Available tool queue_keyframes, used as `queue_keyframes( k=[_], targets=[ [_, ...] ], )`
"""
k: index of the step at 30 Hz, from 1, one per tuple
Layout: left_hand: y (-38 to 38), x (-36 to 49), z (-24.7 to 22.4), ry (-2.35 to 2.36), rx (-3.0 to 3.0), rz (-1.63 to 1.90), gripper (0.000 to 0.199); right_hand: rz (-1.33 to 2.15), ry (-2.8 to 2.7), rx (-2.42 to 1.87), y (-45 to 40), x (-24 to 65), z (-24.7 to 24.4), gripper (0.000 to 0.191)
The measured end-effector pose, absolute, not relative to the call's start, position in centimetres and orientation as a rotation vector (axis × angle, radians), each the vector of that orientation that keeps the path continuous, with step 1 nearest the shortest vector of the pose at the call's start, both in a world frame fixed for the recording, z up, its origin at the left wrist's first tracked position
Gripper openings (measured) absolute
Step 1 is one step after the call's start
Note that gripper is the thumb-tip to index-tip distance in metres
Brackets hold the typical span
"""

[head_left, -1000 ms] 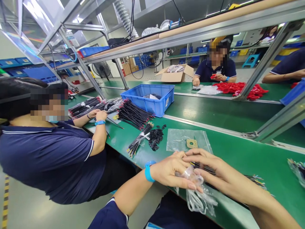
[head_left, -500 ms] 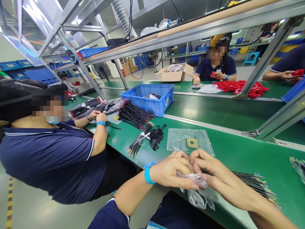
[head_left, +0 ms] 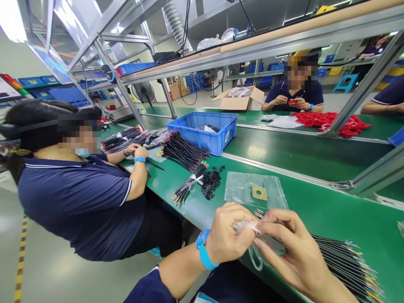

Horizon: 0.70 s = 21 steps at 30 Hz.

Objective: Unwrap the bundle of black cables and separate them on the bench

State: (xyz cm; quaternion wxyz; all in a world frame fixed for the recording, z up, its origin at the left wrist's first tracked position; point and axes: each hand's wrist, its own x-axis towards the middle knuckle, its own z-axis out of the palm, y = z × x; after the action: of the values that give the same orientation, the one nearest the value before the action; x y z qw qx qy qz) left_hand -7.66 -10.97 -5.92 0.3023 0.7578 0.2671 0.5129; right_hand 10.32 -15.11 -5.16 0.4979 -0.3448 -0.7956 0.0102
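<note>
Clear crumpled plastic is gripped in my left hand, whose fingers are curled into a fist around it. My right hand pinches the same plastic at its right side, thumb below and fingers above. A pale loop hangs under the two hands. Beneath and to the right of my right hand lies a bundle of black wires with multicoloured ends. Beyond my hands a flat clear bag lies on the green table, with a tan square pad with a central hole on it.
Small black parts lie beside a tied wire bundle. Behind are more black wires and a blue bin. A person works at left; another handles red parts across the table. A metal frame rises at right.
My left hand has closed into a tighter fist around the plastic, and less of it hangs down. My right hand has shifted slightly right and down. The view has turned a little left.
</note>
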Motion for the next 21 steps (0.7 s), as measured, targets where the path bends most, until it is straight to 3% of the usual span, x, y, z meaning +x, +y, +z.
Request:
queue_keyframes(
  k=[10,13,17,21],
  targets=[
    [-11.1,-7.1,-6.6,0.876,2.036,1.461,0.017,-0.33,-1.864,-0.875,-15.3,9.4,-6.0,0.009],
    [-11.2,-6.8,-6.7,0.901,1.933,1.41,0.005,-0.338,-1.854,-0.867,-15.3,9.3,-6.4,0.011],
    [-11.2,-6.9,-7.5,0.832,1.819,1.384,0.03,0.081,-1.728,-0.939,-15.4,9.4,-6.5,0.01],
    [-11.1,-7.3,-7.9,0.815,1.866,1.335,0.032,0.588,-1.625,-0.992,-15.1,9.9,-5.7,0.016]
  ],
)
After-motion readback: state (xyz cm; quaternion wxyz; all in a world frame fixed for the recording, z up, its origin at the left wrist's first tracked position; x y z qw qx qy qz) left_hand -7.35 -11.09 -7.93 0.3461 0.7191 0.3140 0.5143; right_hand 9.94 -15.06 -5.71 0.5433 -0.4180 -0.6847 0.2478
